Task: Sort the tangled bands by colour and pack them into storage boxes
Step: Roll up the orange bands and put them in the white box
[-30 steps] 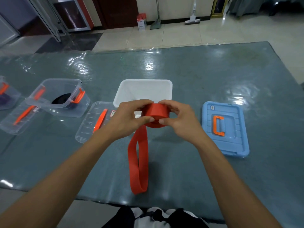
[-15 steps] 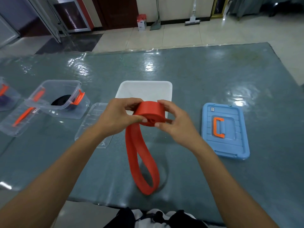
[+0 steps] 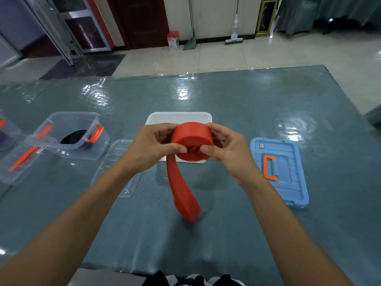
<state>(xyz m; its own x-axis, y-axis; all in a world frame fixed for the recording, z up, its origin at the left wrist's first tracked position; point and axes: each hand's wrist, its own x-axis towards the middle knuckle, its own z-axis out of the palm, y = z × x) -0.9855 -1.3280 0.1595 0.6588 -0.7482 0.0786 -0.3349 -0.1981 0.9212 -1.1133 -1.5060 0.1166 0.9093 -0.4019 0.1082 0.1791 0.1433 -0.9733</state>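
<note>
While both hands work at the centre of the view, the wide red rubber band (image 3: 192,142) is held as a thick coil just above the near edge of the open white rectangular storage box (image 3: 179,117). The left hand (image 3: 152,147) pinches the coil's left side, thumb on the near face and fingers curled behind; the right hand (image 3: 223,146) pinches the right side likewise. A loose loop of band hangs toward 6 o'clock, its end touching the glossy grey-blue tabletop (image 3: 247,104). Judging by this, the step in hand is rolling up the red band before packing. Next, the hanging tail needs winding onto the coil, then the roll goes into the white box. At 3 o'clock lies a blue plastic lid with an orange handle (image 3: 278,170); at 9 o'clock stands a clear plastic box with orange clips (image 3: 68,133) holding something black.
</note>
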